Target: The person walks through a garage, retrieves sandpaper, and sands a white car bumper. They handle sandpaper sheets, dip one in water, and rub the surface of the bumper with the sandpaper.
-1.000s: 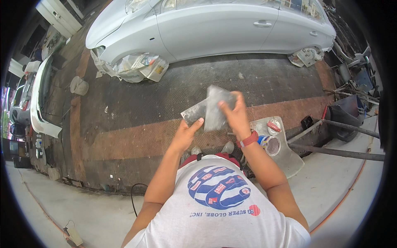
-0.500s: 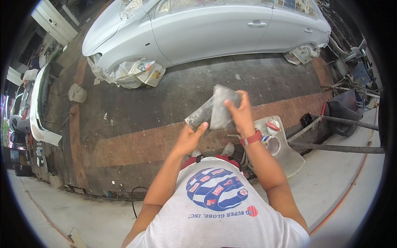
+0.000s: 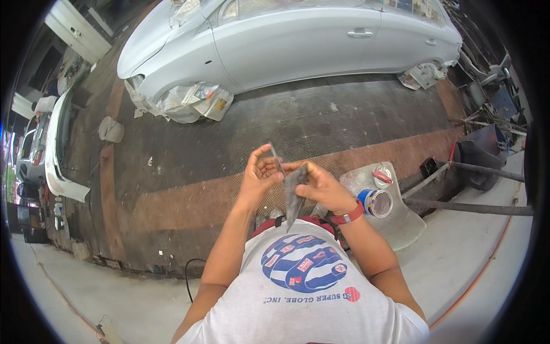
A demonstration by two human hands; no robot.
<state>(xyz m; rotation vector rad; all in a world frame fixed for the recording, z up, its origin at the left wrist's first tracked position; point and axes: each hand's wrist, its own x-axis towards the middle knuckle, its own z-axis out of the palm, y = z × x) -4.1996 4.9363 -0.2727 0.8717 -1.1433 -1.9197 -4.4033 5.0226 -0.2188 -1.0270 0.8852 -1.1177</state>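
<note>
In front of my waist, my left hand [image 3: 260,175] holds a thin dark plate [image 3: 275,156] upright, nearly edge-on, between thumb and fingers. Close beside it, my right hand [image 3: 322,188] grips a smudged grey flat sheet [image 3: 293,198] that tapers to a point towards my shirt. The two pieces are near each other at the fingertips; whether they touch I cannot tell. Neither piece's exact kind shows. Right of my right wrist, an open blue can [image 3: 377,203] and a round lid with a red tool [image 3: 382,175] on it rest on a pale plastic chair seat [image 3: 404,226].
A pale grey car [image 3: 298,51] stands ahead, its front wheel [image 3: 195,102] and rear wheel [image 3: 423,75] wrapped in newspaper and plastic. A bucket [image 3: 111,130] and a white bumper [image 3: 60,152] are at left. Metal bars [image 3: 467,206] jut in from the right, by a dark bin [image 3: 478,155].
Both hands have come down and closer to my body. The grey sheet in my right hand has turned from broad-side to narrow, pointing downwards; the left plate has swung upright, nearly edge-on.
</note>
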